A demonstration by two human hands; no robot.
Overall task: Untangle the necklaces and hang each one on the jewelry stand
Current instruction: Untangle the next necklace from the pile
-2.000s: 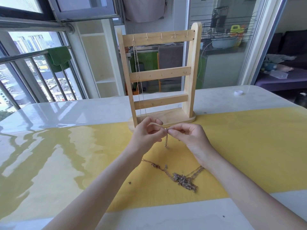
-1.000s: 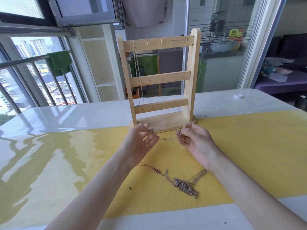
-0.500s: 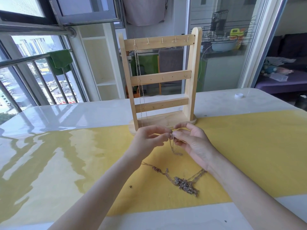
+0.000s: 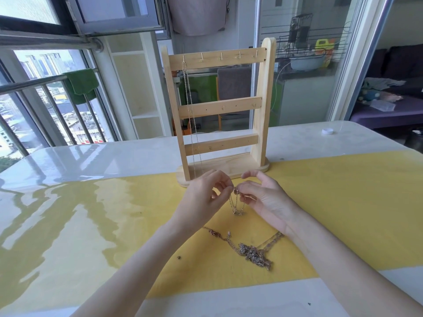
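A wooden jewelry stand with three hook rails rises at the back of the table. One thin chain hangs from its top left hook. In front of the stand's base, my left hand and my right hand meet fingertip to fingertip and pinch a fine necklace, whose short loop dangles between them just above the table. Nearer to me, a tangled clump of necklaces lies on the yellow mat.
The glossy table carries a yellow mat. A small white cap sits at the back right. A tiny dark speck lies on the mat left of the clump. Window railings stand behind on the left.
My hands spread the fine necklace apart about a second ago, then came back together; its loop now hangs a little lower between them. The clump on the mat has not moved.
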